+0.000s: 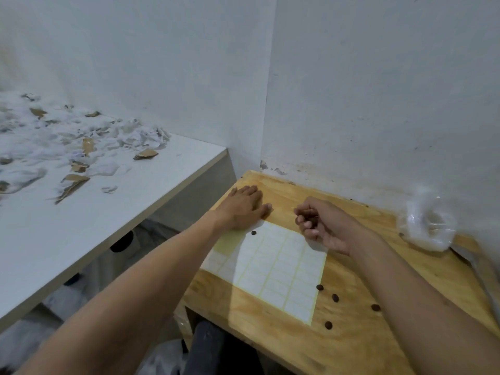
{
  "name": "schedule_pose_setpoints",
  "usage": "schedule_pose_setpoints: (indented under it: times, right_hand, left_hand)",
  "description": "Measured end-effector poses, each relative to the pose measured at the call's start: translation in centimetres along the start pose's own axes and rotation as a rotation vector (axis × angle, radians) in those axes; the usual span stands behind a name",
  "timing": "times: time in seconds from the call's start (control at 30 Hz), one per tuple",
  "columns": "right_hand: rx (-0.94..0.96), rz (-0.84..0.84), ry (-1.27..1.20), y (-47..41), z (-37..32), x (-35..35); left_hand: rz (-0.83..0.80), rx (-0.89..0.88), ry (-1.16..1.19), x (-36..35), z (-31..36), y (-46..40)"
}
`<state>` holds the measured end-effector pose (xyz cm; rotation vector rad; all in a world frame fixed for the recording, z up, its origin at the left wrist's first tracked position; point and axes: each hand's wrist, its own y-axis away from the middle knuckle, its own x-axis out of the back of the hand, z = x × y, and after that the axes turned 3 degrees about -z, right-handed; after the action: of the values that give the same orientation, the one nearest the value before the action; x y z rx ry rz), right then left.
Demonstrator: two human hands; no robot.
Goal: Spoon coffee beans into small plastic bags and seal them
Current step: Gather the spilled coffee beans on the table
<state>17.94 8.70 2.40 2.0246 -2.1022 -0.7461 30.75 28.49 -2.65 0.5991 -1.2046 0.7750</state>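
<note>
We see the left hand (244,205) lying flat with straight fingers on the wooden counter (273,345), its heel pressing the far corner of a sheet of white labels (278,269). The right hand (322,224) hovers just beside it with fingers curled in tight; something dark shows between the fingertips, but we cannot tell whether it is a bean or shadow. Just below the left hand, one coffee bean (253,233) sits on the label sheet. Nearer us, under the right forearm, four more loose beans (335,298) lie scattered on the bare wood along the sheet's right edge. Beyond the right hand, against the wall, we spot a crumpled heap of clear plastic bags (427,226) resting on the counter's far right side. Out past the left hand, well apart, a white table (130,201) carries a litter of torn white and brown paper scraps (73,150).
</note>
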Motion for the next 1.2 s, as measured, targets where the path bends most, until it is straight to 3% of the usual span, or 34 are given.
schedule_pose_setpoints:
  times: [0.1, 0.23, 0.4, 0.6, 0.73, 0.8, 0.87, 0.93, 1.07, 1.2]
  right_hand:
    - [0.093, 0.064, 0.248, 0.0, 0.6, -2.1]
    - [0.337, 0.138, 0.749, -0.7, 2.4, -4.3]
    - [0.435, 0.183, 0.95, -1.7, 4.0, -5.8]
    - [0.383, 0.134, 0.801, -1.8, 4.5, -6.2]
    - [0.054, 0.037, 0.256, -0.3, 1.6, -4.7]
    - [-0.019, 0.035, -0.019, 0.6, 0.1, -3.0]
    - [-0.015, 0.072, -0.146, 1.7, -0.9, -0.9]
    - [0.037, 0.169, -0.022, 3.3, -1.3, 1.1]
    - [0.15, 0.448, 0.508, 7.2, -0.4, 4.6]
    - [0.287, 0.493, 0.805, 11.9, 2.5, 6.9]
  left_hand:
    - [-0.022, 0.015, -0.098, 0.0, -0.3, 0.5]
    - [-0.039, 0.035, -0.026, -0.3, -0.6, 0.8]
    - [0.003, 0.015, -0.038, -0.5, -0.9, 0.6]
    - [0.022, 0.007, 0.0, -0.7, -1.2, 0.5]
    - [0.022, -0.007, -0.056, -0.7, -0.9, 0.7]
    - [0.005, 0.01, -0.174, -0.3, -0.2, 0.6]
    - [0.008, 0.017, -0.358, 0.5, 0.9, 0.2]
    - [0.036, -0.018, -0.402, 1.2, 2.8, -0.4]
    - [0.01, -0.162, -0.199, 0.5, 8.0, -1.1]
    - [-0.098, -0.228, -0.086, -2.3, 11.2, -1.1]
